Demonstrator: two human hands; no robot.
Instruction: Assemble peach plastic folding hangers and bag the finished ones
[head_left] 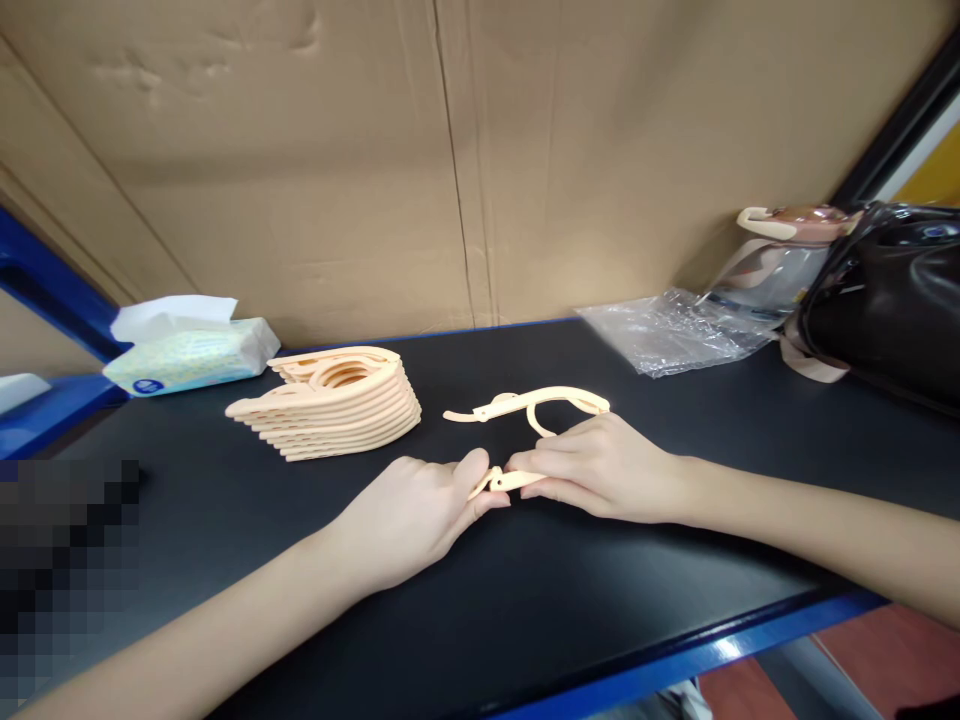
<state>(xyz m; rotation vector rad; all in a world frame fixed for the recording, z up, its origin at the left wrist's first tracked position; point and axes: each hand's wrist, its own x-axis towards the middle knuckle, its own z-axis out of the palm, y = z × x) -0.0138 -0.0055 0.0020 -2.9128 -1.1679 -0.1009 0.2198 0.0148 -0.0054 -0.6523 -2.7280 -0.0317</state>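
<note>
A peach plastic folding hanger (536, 405) lies on the black table (525, 600) in the middle. My left hand (412, 520) pinches one end of its lower arm between thumb and fingers. My right hand (600, 465) grips the same arm from the other side, fingers pressed together over it. The hook and upper arm of the hanger stick out beyond my right hand. To the left stands a neat stack of several folded hangers (334, 405) of the same colour, apart from both hands.
A tissue pack (187, 350) sits at the back left. At the back right lie a clear plastic bag (671, 335), a drinking bottle (780, 265) and a black bag (892, 300). Cardboard (450, 150) walls the back. The table's blue front edge (712, 655) is close.
</note>
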